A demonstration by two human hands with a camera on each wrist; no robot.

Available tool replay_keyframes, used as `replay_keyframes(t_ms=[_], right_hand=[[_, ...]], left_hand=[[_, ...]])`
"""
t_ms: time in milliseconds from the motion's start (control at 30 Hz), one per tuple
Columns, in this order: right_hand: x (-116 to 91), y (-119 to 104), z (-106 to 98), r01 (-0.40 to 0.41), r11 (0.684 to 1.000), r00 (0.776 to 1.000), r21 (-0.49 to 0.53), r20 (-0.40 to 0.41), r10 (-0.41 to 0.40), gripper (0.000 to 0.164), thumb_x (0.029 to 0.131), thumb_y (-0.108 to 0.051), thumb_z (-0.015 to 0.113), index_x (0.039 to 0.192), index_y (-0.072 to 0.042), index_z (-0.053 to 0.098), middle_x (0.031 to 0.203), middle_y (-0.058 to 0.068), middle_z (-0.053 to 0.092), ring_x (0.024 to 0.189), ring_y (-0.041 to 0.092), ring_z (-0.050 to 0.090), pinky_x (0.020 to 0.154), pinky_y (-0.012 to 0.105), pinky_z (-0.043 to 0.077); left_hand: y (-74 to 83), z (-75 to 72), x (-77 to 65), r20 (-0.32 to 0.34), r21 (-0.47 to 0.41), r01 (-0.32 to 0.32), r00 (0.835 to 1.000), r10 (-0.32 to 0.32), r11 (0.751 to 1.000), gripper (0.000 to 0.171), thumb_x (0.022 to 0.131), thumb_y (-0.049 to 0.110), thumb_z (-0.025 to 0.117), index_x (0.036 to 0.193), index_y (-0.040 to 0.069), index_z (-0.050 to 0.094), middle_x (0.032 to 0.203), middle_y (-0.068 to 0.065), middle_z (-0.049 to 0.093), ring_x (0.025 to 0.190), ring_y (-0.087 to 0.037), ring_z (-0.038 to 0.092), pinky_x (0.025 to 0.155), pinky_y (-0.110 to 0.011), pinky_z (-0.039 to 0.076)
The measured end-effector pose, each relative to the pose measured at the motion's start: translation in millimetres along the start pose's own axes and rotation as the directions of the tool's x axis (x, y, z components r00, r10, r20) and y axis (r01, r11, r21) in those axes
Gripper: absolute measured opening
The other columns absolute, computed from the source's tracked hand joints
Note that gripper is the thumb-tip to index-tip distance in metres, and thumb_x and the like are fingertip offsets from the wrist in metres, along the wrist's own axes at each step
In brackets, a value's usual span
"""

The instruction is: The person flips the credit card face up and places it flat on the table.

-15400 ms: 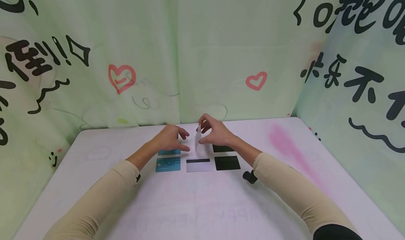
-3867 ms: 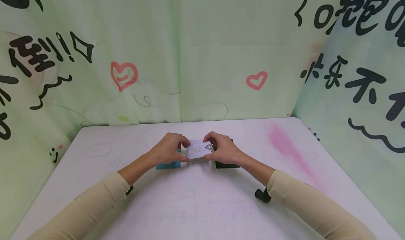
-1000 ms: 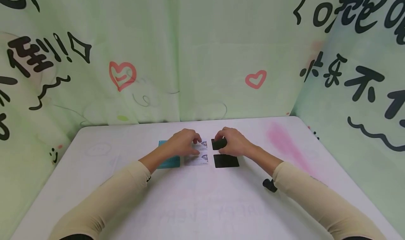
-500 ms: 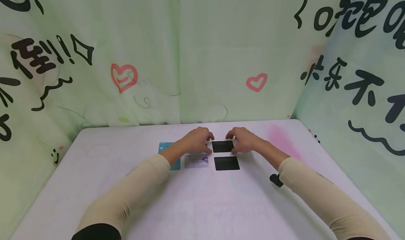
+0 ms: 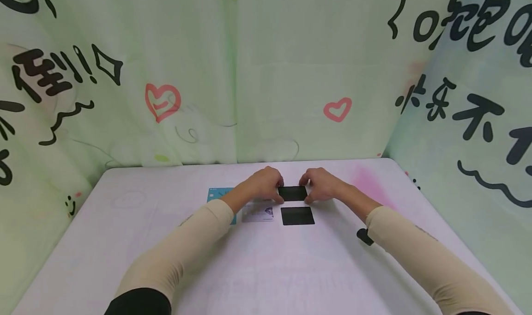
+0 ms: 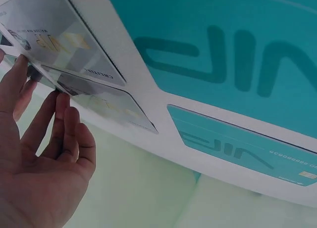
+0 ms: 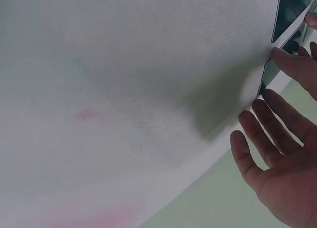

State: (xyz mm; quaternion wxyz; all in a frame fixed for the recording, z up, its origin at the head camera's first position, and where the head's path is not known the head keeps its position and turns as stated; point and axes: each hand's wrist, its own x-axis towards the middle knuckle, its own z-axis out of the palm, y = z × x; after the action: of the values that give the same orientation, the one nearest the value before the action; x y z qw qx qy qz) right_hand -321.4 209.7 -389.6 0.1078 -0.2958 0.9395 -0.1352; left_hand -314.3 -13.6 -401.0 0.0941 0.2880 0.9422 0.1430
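Two black cards lie one behind the other on the white table. At the far black card [image 5: 293, 193], my left hand [image 5: 266, 184] pinches the left end, thumb at the near corner and fingers at the far one. My right hand [image 5: 324, 184] pinches its right end the same way. The near black card [image 5: 298, 216] lies flat just in front, untouched. Left of it is a pale silver VIP card [image 5: 257, 212]; a second pale VIP card [image 6: 99, 96] behind it is mostly hidden by my left hand in the head view.
Two teal VIP cards, the far one [image 5: 219, 193] and the near one [image 6: 223, 44], lie at the left of the group, partly covered by my left forearm in the head view. The table [image 5: 266, 269] ends at a pale green curtain [image 5: 274, 75] with hearts and lettering.
The pale cards, striped side up or lifted earlier, lie VIP side up. My left hand has moved right from them to the far black card; my right hand has shifted to its right end.
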Motion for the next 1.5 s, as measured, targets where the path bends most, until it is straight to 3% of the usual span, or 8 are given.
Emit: replay_keyframes(t_ms=[633,1033,1500], right_hand=[[0.2,-0.4,-1.3,0.015,1.000,1.000,0.002,-0.009,-0.015,0.043,0.069,-0.014,0.089,0.108,-0.003,0.076,0.101,0.011,0.071,0.090,0.022,0.060,0.083,0.037,0.049],[2.1,3.1,2.4,0.007,1.000,1.000,0.002,-0.010,-0.007,0.042,0.071,-0.016,0.087,0.110,-0.003,0.075,0.102,0.008,0.071,0.093,0.023,0.061,0.086,0.038,0.050],[0.8,1.8,-5.1,0.040,0.999,0.999,0.011,-0.026,-0.039,0.043,0.071,-0.016,0.086,0.110,-0.003,0.073,0.100,0.007,0.073,0.088,0.021,0.061,0.080,0.035,0.051]], left_hand=[[-1.8,-1.6,1.5,0.010,-0.035,0.027,1.000,-0.027,0.999,0.038,0.082,0.032,0.089,0.109,0.008,0.078,0.092,0.001,0.069,0.086,-0.015,0.061,0.082,-0.029,0.052],[-0.4,-2.0,3.1,0.016,0.021,0.030,0.999,-0.030,0.999,0.040,0.081,0.038,0.089,0.108,0.011,0.077,0.094,0.002,0.070,0.086,-0.014,0.062,0.083,-0.030,0.053],[-5.8,-7.7,-1.6,-0.032,0.014,0.017,0.999,-0.017,1.000,0.041,0.080,0.042,0.087,0.108,0.014,0.076,0.094,0.005,0.069,0.086,-0.013,0.062,0.080,-0.029,0.052]])
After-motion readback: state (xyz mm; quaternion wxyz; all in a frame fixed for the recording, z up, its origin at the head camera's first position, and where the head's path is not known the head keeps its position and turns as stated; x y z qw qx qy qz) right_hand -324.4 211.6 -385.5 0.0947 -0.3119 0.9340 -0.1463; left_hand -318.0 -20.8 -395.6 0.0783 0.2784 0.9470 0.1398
